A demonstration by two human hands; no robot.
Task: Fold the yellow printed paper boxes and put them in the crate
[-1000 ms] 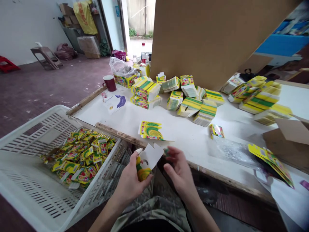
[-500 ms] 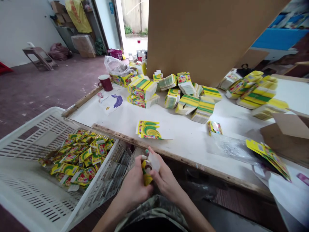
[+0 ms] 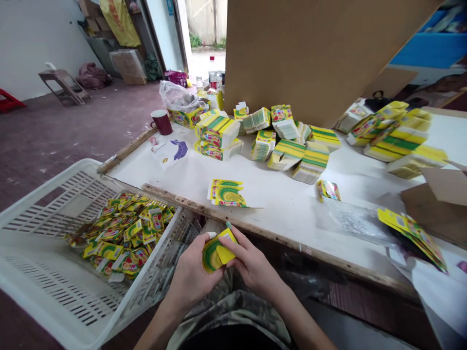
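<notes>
My left hand (image 3: 191, 274) and my right hand (image 3: 251, 265) both grip a small yellow and green folded carton (image 3: 217, 253) in front of my lap, just below the table's wooden front edge (image 3: 255, 231). The left fingers wrap its left side, the right fingers press its right flap. A few flat yellow carton blanks (image 3: 226, 193) lie on the white table top just beyond my hands. To my left a white slotted plastic crate (image 3: 47, 287) holds several folded yellow cartons (image 3: 124, 231).
Stacks of flat yellow-green blanks (image 3: 292, 146) cover the middle and right of the table, before a big brown cardboard sheet (image 3: 310, 53). A red mug (image 3: 161, 121), a plastic bag (image 3: 180, 102) and bottles stand at the far left. Clear plastic wrap (image 3: 350, 221) and a brown box (image 3: 434, 199) lie right.
The carton's white flaps stood open a second ago; my hands came together and folded it shut into a closed yellow pack. The view shifted slightly.
</notes>
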